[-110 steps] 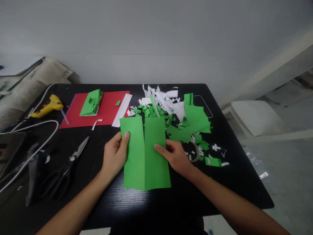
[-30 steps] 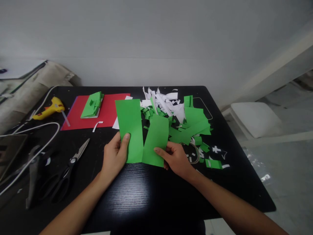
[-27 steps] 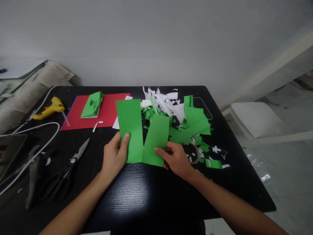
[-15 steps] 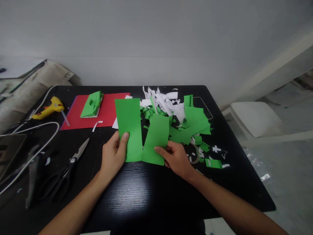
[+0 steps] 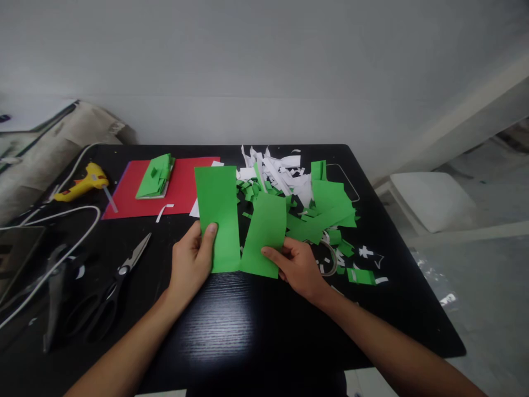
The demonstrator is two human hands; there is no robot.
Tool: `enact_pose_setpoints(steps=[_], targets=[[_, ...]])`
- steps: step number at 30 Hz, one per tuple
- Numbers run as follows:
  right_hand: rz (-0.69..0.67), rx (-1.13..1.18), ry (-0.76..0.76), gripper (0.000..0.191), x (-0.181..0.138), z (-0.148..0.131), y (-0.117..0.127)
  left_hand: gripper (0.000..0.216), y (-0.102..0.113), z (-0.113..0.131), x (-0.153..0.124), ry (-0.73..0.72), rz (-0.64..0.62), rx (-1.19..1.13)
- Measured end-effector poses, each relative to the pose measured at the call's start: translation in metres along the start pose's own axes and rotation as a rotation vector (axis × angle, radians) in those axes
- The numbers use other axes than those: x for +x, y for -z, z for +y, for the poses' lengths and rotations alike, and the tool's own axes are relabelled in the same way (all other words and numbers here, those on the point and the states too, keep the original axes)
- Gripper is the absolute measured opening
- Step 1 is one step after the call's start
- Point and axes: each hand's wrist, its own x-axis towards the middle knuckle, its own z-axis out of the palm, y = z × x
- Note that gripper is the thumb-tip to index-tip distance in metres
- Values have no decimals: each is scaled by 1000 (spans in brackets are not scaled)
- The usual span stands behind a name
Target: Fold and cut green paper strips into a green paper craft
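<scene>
My left hand [image 5: 193, 255] pinches the lower left edge of an upright strip of green paper [image 5: 218, 207], thumb in front. Between the thumb and fingers of my right hand [image 5: 296, 267] is a second green paper piece [image 5: 264, 229], shorter and tilted to the right. The two pieces meet at their lower corners and spread apart above; I cannot tell whether they are still joined there. Both are held up over the black table [image 5: 289, 325]. Behind them lies a heap of white paper scraps [image 5: 281, 171] and green paper offcuts [image 5: 330, 204].
Black-handled scissors [image 5: 123, 270] lie left of my left hand. Farther left are a yellow glue gun [image 5: 91, 177] and a white cable [image 5: 97, 212]. A folded green paper piece [image 5: 155, 179] rests on red sheets [image 5: 185, 187]. A tape roll [image 5: 334, 262] sits beyond my right hand.
Almost nothing differs. The papers and both hands have shifted only very slightly; the grips are the same.
</scene>
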Motion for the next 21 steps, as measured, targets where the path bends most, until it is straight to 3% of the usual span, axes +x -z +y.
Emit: enact_pose_setpoints(steps=[21], targets=[[6, -12, 54, 45, 1, 6, 1, 39, 1, 6, 2, -5, 32, 5]])
